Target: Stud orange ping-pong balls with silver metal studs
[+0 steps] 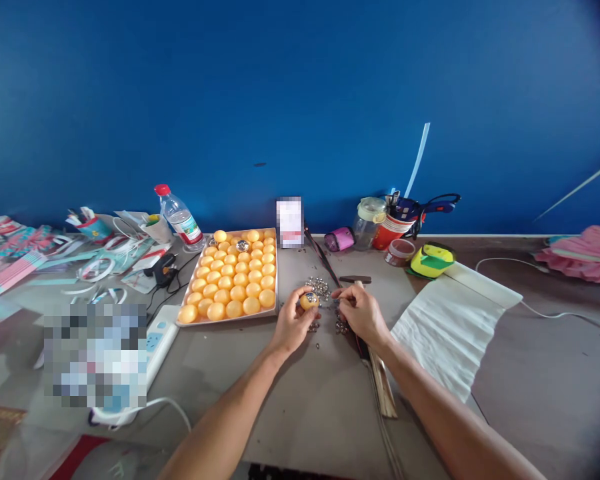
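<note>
My left hand point(294, 321) is closed around an orange ball point(309, 301) that looks like a table tennis ball, with shiny silver pieces on its top. To its right, my right hand point(361, 313) is pinched with fingertips pressed together; whatever they hold is too small to make out. Just beyond and between the hands, a heap of small silver pieces point(318, 287) lies on the table, and more sit under the right fingers. A shallow box point(277, 280) full of orange balls point(223, 283) stands to the left; one ball point(243, 246) in it is partly silver.
A plastic bottle point(183, 223) stands behind the box, and a power strip point(161, 340) lies left of it. Toward the back are a phone-like upright point(290, 223), a purple pouch point(339, 239), a jar point(369, 224) and a red cup point(396, 230). White cloth point(445, 327) covers the right.
</note>
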The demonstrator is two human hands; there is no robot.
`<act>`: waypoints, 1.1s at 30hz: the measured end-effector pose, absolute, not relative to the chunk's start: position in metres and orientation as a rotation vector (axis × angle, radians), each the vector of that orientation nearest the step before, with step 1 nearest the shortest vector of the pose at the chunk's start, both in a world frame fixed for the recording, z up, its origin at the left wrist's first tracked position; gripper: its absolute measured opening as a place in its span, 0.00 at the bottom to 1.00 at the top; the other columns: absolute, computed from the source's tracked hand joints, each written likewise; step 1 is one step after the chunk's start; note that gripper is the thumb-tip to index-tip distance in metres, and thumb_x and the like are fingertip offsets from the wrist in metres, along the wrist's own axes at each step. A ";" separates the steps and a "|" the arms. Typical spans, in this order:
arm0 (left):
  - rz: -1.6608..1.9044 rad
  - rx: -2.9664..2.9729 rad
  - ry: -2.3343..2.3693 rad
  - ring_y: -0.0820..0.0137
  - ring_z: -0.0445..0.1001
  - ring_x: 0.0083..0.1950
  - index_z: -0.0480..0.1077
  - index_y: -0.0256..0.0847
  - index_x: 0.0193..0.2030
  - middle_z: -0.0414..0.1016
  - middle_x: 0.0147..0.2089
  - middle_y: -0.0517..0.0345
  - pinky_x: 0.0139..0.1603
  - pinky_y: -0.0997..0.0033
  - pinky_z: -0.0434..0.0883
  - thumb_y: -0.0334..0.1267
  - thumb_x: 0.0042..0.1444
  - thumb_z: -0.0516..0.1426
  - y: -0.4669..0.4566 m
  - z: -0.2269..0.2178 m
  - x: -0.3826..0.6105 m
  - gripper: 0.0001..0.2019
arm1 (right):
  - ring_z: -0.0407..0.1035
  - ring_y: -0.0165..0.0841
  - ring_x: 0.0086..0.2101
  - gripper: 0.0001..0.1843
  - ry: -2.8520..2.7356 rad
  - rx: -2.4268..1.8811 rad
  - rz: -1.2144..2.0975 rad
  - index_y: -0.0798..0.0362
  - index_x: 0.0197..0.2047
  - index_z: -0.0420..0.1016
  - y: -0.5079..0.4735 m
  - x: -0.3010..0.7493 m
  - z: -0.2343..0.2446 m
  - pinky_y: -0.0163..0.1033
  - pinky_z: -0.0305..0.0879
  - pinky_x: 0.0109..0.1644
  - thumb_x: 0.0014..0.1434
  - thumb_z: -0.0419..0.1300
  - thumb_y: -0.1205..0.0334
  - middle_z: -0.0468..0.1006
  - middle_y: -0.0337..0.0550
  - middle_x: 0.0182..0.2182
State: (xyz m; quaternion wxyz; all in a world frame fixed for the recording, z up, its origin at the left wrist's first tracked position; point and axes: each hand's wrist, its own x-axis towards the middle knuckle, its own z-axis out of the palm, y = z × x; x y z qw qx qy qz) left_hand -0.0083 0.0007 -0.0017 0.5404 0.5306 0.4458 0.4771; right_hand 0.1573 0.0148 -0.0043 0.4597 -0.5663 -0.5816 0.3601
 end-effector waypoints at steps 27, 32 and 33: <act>1.162 1.615 1.129 0.64 0.70 0.48 0.61 0.39 0.56 0.66 0.51 0.46 0.42 0.66 0.73 0.37 0.54 0.57 -0.003 -0.015 -0.006 0.22 | 0.56 0.26 0.22 0.04 -1.398 -1.189 1.290 0.52 0.30 0.69 0.005 0.144 -0.004 0.34 0.52 0.26 0.51 0.57 0.61 0.64 0.33 0.19; 1.168 1.684 1.183 0.63 0.70 0.48 0.64 0.40 0.53 0.68 0.49 0.47 0.41 0.66 0.73 0.36 0.54 0.56 -0.003 -0.015 -0.007 0.18 | 0.59 0.27 0.22 0.04 -1.465 -1.202 1.301 0.52 0.30 0.68 0.005 0.145 -0.004 0.34 0.54 0.28 0.52 0.55 0.61 0.65 0.33 0.19; 1.164 1.704 1.192 0.64 0.70 0.47 0.64 0.40 0.52 0.68 0.48 0.48 0.40 0.67 0.73 0.35 0.55 0.56 -0.003 -0.014 -0.007 0.17 | 0.59 0.28 0.22 0.04 -1.467 -1.211 1.312 0.52 0.30 0.68 0.005 0.145 -0.003 0.34 0.55 0.28 0.52 0.55 0.61 0.66 0.33 0.19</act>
